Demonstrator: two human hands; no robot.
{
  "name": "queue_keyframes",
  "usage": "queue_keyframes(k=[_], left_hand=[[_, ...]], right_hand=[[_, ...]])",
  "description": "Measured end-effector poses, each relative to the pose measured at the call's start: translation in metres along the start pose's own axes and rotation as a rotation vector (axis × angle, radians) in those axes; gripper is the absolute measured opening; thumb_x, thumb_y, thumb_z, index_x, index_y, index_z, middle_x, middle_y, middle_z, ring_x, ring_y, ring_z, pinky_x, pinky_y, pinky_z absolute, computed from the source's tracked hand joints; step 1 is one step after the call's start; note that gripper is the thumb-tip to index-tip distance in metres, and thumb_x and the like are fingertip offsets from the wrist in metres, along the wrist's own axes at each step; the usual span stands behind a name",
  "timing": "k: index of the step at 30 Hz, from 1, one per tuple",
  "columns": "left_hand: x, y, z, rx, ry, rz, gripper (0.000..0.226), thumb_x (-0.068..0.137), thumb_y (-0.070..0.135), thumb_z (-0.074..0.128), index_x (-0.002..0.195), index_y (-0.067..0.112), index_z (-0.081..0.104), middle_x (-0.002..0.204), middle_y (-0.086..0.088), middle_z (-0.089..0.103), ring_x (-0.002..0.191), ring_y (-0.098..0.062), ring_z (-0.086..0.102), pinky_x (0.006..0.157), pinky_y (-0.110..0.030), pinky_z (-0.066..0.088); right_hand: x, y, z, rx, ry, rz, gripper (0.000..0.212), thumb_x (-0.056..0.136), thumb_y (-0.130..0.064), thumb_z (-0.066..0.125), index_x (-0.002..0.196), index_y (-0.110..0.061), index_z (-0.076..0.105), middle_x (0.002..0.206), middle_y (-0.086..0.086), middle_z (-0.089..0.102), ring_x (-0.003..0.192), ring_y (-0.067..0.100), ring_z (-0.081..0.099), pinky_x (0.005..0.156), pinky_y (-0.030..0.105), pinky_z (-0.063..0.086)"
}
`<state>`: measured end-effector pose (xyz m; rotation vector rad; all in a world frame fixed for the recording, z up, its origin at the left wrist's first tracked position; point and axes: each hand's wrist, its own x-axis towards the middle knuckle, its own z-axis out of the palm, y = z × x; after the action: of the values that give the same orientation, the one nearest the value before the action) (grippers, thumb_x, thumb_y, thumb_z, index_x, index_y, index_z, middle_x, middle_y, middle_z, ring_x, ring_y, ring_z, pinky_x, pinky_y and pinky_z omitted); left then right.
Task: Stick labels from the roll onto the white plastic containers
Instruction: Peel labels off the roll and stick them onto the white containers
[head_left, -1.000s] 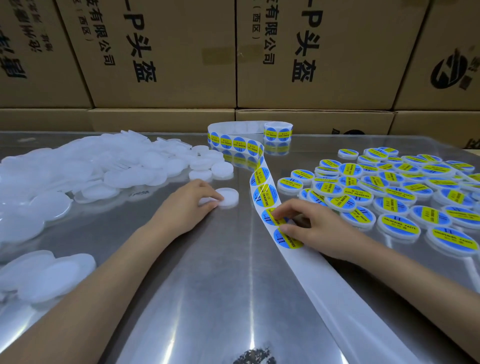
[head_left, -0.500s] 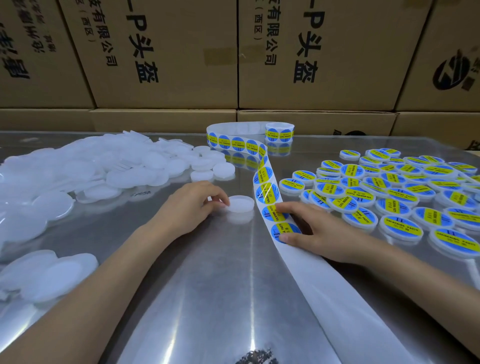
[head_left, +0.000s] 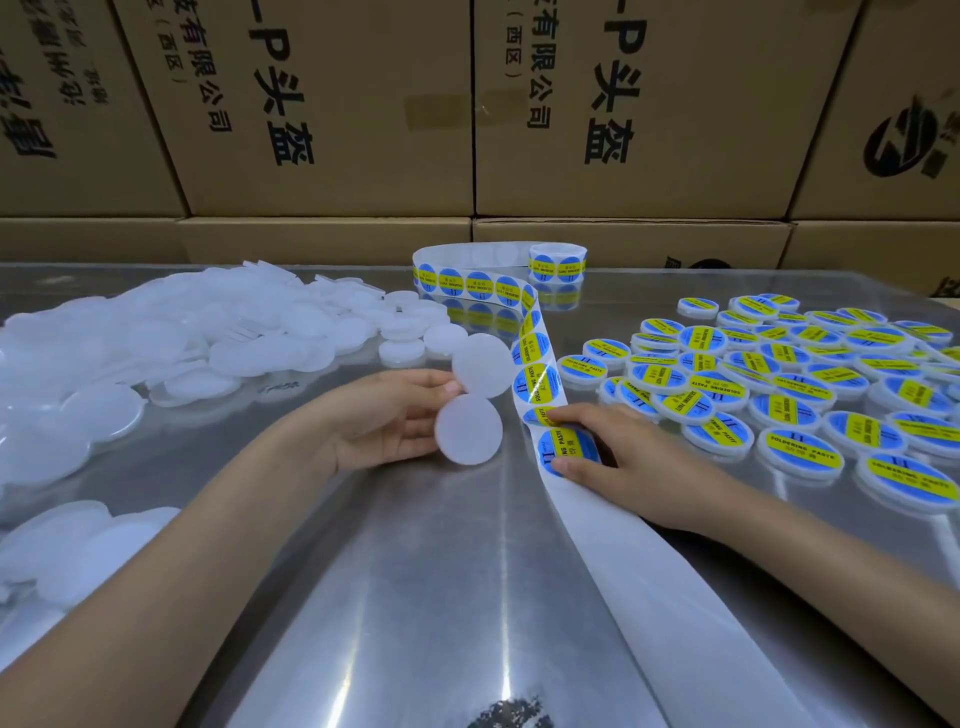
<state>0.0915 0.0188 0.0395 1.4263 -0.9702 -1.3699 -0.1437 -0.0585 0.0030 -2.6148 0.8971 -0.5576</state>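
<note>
At bench centre, left hand (head_left: 384, 421) lifts two blank white containers (head_left: 470, 428) by its fingertips, right hand (head_left: 618, 452) pinching a blue-yellow label (head_left: 566, 449) off the backing strip (head_left: 649, 577) running from the roll (head_left: 557, 264), unlabelled pile (head_left: 208, 338) left, labelled containers (head_left: 795, 384) right, cardboard boxes (head_left: 332, 104) behind.

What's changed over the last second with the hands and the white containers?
The left hand has lifted the white container off the steel table and now holds it tilted up near the label strip. The right hand moved little, peeling the end label by its edge. The labelled containers and the unlabelled pile stayed put.
</note>
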Motion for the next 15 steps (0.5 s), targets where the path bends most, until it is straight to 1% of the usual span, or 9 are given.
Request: queue_keyframes(k=[3,6,7,8,9,10,12,13,15], left_hand=[[0.0011,-0.0002,0.0015,-0.039,0.043,-0.031,0.011,0.092,0.013,0.056,0.094,0.017,0.066,0.08,0.005,0.069,0.064,-0.004,0.065,0.061,-0.016,0.055],[0.0013,0.0002,0.0043,0.04,0.086,-0.044,0.009,0.093,0.012,0.056,0.09,0.017,0.065,0.073,0.005,0.069,0.057,-0.003,0.064,0.053,-0.015,0.053],[0.0014,0.0,0.0055,0.093,0.101,-0.041,0.009,0.093,0.013,0.057,0.091,0.016,0.065,0.072,0.005,0.07,0.056,-0.003,0.064,0.051,-0.015,0.052],[0.0013,-0.0003,0.0065,0.15,0.114,-0.034,0.009,0.092,0.013,0.057,0.093,0.015,0.066,0.073,0.005,0.07,0.057,-0.003,0.065,0.051,-0.016,0.052],[0.0012,-0.0012,0.0075,0.204,0.127,-0.021,0.009,0.092,0.014,0.058,0.095,0.014,0.067,0.074,0.003,0.071,0.058,-0.004,0.065,0.051,-0.016,0.051],[0.0012,-0.0022,0.0085,0.258,0.144,-0.003,0.009,0.092,0.014,0.058,0.094,0.013,0.067,0.075,0.002,0.07,0.057,-0.004,0.065,0.051,-0.016,0.051],[0.0022,-0.005,0.0096,0.409,0.217,0.066,0.01,0.092,0.016,0.059,0.088,0.013,0.068,0.074,0.002,0.068,0.056,-0.004,0.062,0.049,-0.017,0.049],[0.0034,-0.0065,0.0094,0.536,0.28,0.12,0.012,0.091,0.018,0.059,0.084,0.016,0.069,0.074,0.005,0.067,0.06,-0.005,0.061,0.05,-0.017,0.048],[0.0051,-0.0085,0.0103,0.83,0.405,0.23,0.018,0.089,0.021,0.058,0.076,0.024,0.07,0.077,0.013,0.068,0.073,-0.006,0.061,0.057,-0.017,0.046]], right_hand=[[0.0002,0.0001,0.0011,0.014,0.006,0.004,0.048,0.09,-0.042,0.056,0.135,-0.03,0.044,0.13,-0.013,0.05,0.118,0.003,0.04,0.092,0.016,0.03],[0.0,0.0001,0.0014,0.034,0.036,0.01,0.045,0.089,-0.039,0.058,0.132,-0.031,0.046,0.126,-0.015,0.053,0.112,0.0,0.042,0.089,0.016,0.032],[-0.0001,-0.0002,0.0016,0.039,0.052,0.007,0.043,0.089,-0.038,0.059,0.13,-0.031,0.048,0.12,-0.019,0.055,0.106,-0.006,0.043,0.085,0.013,0.033],[-0.0002,-0.0005,0.0018,0.044,0.068,0.005,0.041,0.088,-0.037,0.061,0.127,-0.031,0.05,0.108,-0.025,0.055,0.096,-0.012,0.044,0.079,0.008,0.032],[-0.0004,-0.0008,0.0021,0.05,0.083,0.005,0.038,0.088,-0.035,0.062,0.124,-0.03,0.051,0.094,-0.029,0.052,0.087,-0.017,0.044,0.073,0.007,0.033],[-0.0003,-0.0008,0.0027,0.055,0.097,0.011,0.036,0.087,-0.034,0.063,0.121,-0.03,0.052,0.085,-0.029,0.048,0.079,-0.02,0.043,0.067,0.008,0.033],[-0.0008,-0.0007,0.0037,0.065,0.119,0.019,0.033,0.085,-0.034,0.065,0.116,-0.031,0.052,0.08,-0.027,0.047,0.071,-0.021,0.043,0.061,0.011,0.031],[-0.0013,-0.0008,0.0039,0.071,0.124,0.018,0.032,0.085,-0.034,0.066,0.114,-0.031,0.052,0.083,-0.025,0.049,0.07,-0.02,0.043,0.061,0.012,0.03],[-0.0019,-0.0008,0.0039,0.077,0.127,0.015,0.032,0.084,-0.034,0.066,0.112,-0.031,0.051,0.093,-0.02,0.053,0.069,-0.019,0.044,0.061,0.014,0.03]])
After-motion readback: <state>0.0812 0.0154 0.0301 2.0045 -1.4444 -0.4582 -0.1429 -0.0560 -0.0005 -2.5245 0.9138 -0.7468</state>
